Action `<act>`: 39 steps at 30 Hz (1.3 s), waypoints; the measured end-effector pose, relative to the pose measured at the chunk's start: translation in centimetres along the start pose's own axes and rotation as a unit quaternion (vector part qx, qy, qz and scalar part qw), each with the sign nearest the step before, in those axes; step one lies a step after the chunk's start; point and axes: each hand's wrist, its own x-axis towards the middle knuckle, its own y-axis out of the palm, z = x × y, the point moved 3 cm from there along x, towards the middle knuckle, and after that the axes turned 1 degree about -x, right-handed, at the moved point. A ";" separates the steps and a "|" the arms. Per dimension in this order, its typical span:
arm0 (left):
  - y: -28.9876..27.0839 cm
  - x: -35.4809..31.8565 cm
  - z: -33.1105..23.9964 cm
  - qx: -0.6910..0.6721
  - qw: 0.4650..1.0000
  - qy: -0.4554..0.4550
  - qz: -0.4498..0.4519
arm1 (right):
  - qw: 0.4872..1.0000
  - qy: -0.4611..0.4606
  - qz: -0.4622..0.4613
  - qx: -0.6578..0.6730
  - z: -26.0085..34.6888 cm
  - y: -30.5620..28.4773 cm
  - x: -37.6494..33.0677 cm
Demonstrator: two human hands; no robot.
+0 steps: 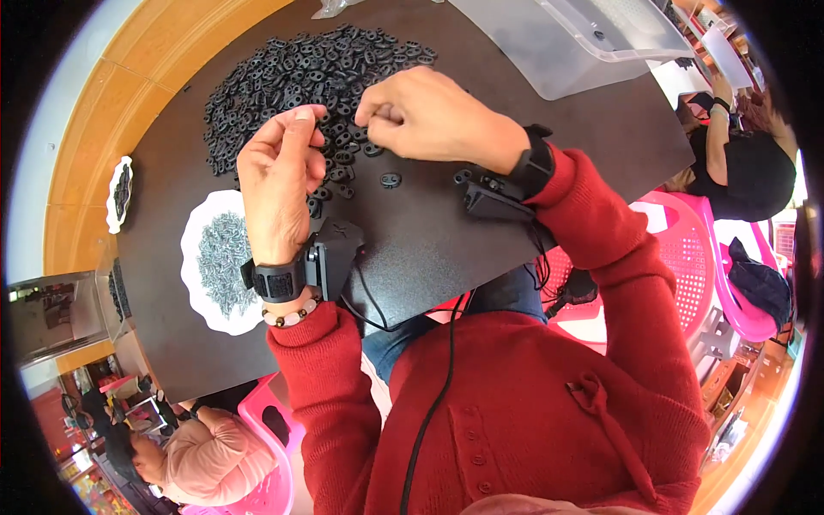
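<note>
A large heap of small black plastic cord locks (pixel 283 79), many with two holes, covers the far part of the dark table. My left hand (pixel 279 176) hovers at the heap's near edge, thumb and index finger pinched together, the other fingers loosely curled. Facing it from the right, my right hand (pixel 433 120) is above the heap with its fingers curled in and thumb pressed to them. Whatever either pinch holds is hidden. One loose cord lock (pixel 390 180) lies below my right hand. Left of my left wrist, a white scalloped plate (pixel 194 296) holds many tiny silvery springs (pixel 223 262).
A clear plastic bin (pixel 558 64) stands at the table's far right. Another white scalloped dish (pixel 112 206) with dark contents is at the far left. Cables run from the devices on my wrists. People sit at lower left (pixel 215 455) and far right (pixel 742 167), near pink chairs.
</note>
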 end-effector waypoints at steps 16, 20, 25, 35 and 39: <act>-1.3 -1.0 -0.8 -0.102 0.995 0.014 0.009 | 0.977 -0.070 0.051 -0.195 1.3 4.9 2.3; -1.1 -0.9 -0.9 -0.114 0.993 0.020 -0.002 | 0.977 -0.064 0.046 -0.197 0.5 5.0 2.4; -1.5 -0.5 -0.7 -0.121 0.992 0.019 0.003 | 0.988 -0.040 0.034 -0.142 0.8 2.9 2.8; 1.1 -0.9 -0.7 -0.219 0.965 -0.109 0.094 | 0.968 0.002 -0.083 0.236 4.3 -4.0 1.3; 1.7 -0.9 -0.3 -0.229 0.959 -0.095 0.134 | 0.964 -0.011 -0.084 0.253 3.9 -3.0 1.1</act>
